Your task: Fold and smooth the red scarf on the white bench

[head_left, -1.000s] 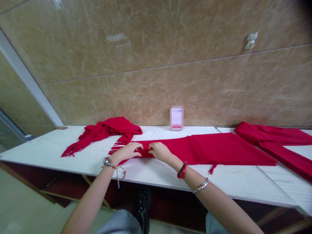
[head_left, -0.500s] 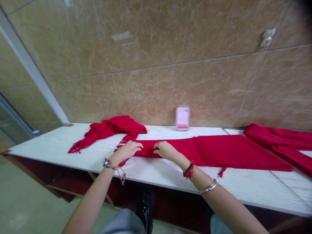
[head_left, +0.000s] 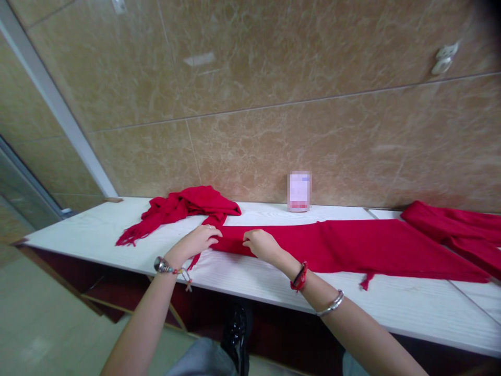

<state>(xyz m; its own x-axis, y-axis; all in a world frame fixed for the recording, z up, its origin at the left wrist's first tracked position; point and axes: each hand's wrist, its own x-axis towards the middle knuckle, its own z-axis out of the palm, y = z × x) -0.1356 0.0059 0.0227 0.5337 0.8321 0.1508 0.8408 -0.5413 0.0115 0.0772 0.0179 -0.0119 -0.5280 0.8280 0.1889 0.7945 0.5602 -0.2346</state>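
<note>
A long red scarf (head_left: pixel 352 243) lies folded flat along the white counter, and a tassel (head_left: pixel 366 282) pokes out from under its front edge. My left hand (head_left: pixel 199 241) rests over the fringed left end, fingers stretched across the cloth and covering most of the fringe. Just to the right, my right hand (head_left: pixel 263 245) is on or just above the same scarf, its fingers curled inward. Whatever is between those fingertips, if anything, is hidden. Behind my left hand lies a crumpled red scarf (head_left: pixel 188 203) with fringe spread to the left.
Another red cloth (head_left: pixel 454 222) lies loosely at the right. A blurred pale upright object (head_left: pixel 299 191) stands against the tiled wall (head_left: pixel 250 141). The white counter (head_left: pixel 274 284) has dark open shelves (head_left: pixel 117 292) beneath it.
My left hand has shifted slightly left over the fringe. My right hand's fingers have curled in more. The view has moved slightly, and the scarves remain in place.
</note>
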